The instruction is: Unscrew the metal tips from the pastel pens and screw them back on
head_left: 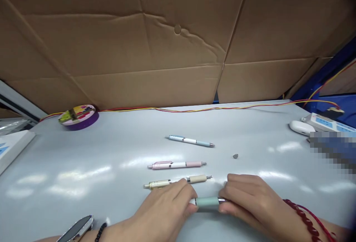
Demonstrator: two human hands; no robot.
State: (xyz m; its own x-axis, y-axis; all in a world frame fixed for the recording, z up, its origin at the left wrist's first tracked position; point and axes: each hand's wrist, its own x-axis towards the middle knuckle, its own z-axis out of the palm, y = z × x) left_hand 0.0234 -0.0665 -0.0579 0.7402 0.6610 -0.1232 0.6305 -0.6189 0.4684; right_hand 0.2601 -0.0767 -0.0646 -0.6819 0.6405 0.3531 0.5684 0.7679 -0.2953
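A pen with a green grip (207, 202) lies crosswise between my two hands, just above the table's near part. My left hand (169, 208) is closed around its white barrel, and most of that end is hidden under the fingers. At the other end, the fingertips of my right hand (250, 201) pinch the silver tip. Right behind my left hand lies a cream pen (198, 179), partly covered by it. Farther back are a pink pen (178, 164) and a light blue pen (191, 140). A small silver cone-shaped piece (235, 156) rests beyond my right hand.
A round purple box (80, 121) stands at the back left. Red and yellow wires (178, 110) run along the rear edge before a cardboard sheet (155, 49). On the right are a white mouse-like object (302, 127) and a power strip (322, 122); a white box (16, 145) sits left.
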